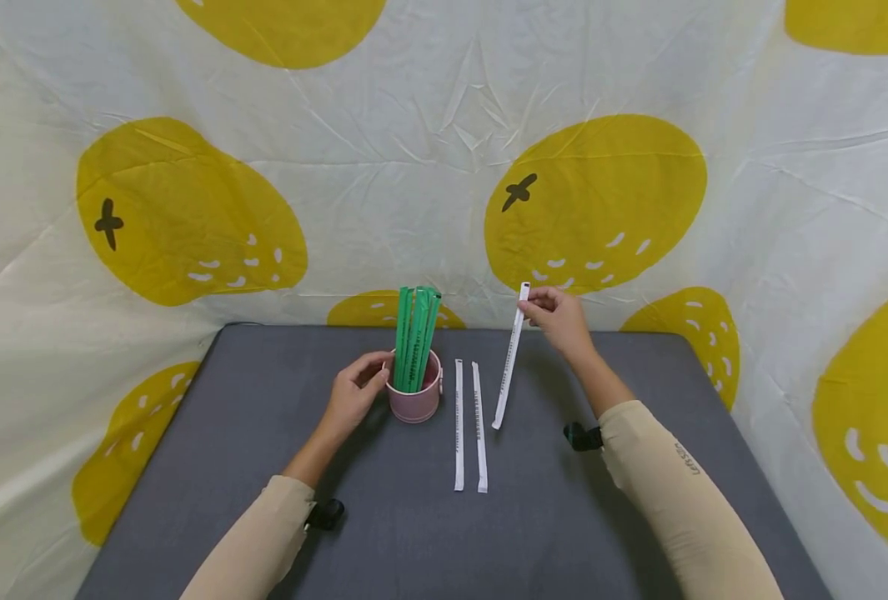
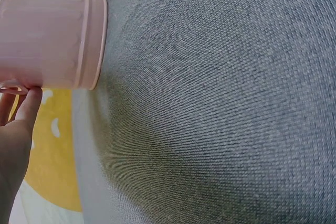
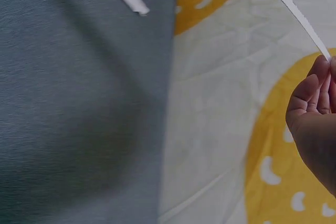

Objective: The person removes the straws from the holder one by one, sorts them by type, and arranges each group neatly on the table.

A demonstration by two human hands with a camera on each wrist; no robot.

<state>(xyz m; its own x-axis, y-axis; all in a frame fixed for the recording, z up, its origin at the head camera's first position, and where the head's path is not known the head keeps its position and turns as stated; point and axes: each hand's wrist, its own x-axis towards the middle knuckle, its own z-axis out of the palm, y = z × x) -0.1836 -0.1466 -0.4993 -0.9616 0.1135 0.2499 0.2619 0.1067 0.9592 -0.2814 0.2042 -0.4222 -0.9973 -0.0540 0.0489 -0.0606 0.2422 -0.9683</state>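
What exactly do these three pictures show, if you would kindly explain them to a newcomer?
There is no machine, just a person working bare-handed. The wide picture comes from a head-worn camera; the two close ones come from small black wrist cameras. On the dark grey, cloth-textured tabletop stands a pink cylindrical cup of upright green slim packets. Beside it lie two long, thin white packets. The left hand grips the cup's side near its rim, while the right hand pinches a third white packet, slanted, by its upper end.
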